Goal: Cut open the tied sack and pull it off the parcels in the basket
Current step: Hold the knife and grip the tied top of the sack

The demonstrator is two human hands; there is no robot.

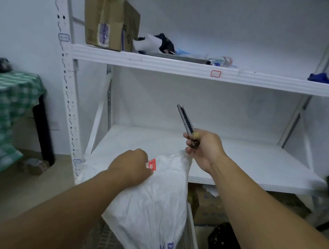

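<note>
1. The sack (pixel 156 200) – white woven plastic with blue print – stands in the pale mesh basket (pixel 191 239) at the bottom of the view, in front of the white shelf (pixel 246 164). No parcels show; the sack covers whatever lies in the basket.
2. Its long axis runs from the basket upward, leaning a little right, and ends in a gathered peak just under the right hand (pixel 203 148).
3. The left hand (pixel 130 166) has its fingers curled into the bunched fabric on the left of that peak, beside a red tag (pixel 151 164), and holds the top up taut.
4. The right hand's fingers are wrapped round the handle of a utility knife (pixel 185 120). The lower knuckles sit at, or just off, the tip of the sack; I cannot tell if they touch.
5. The knife's long axis slants up and left from the fist, so its tip points away from the sack, toward the back of the shelving. Whether the blade is slid out is too blurred to tell.
6. The relation that matters: the neck lies below and left of the knife hand, between the two hands. In my judgement the cut calls for turning the tip down toward the fabric just right of the left fingers – close enough that a slip could reach them.
</note>
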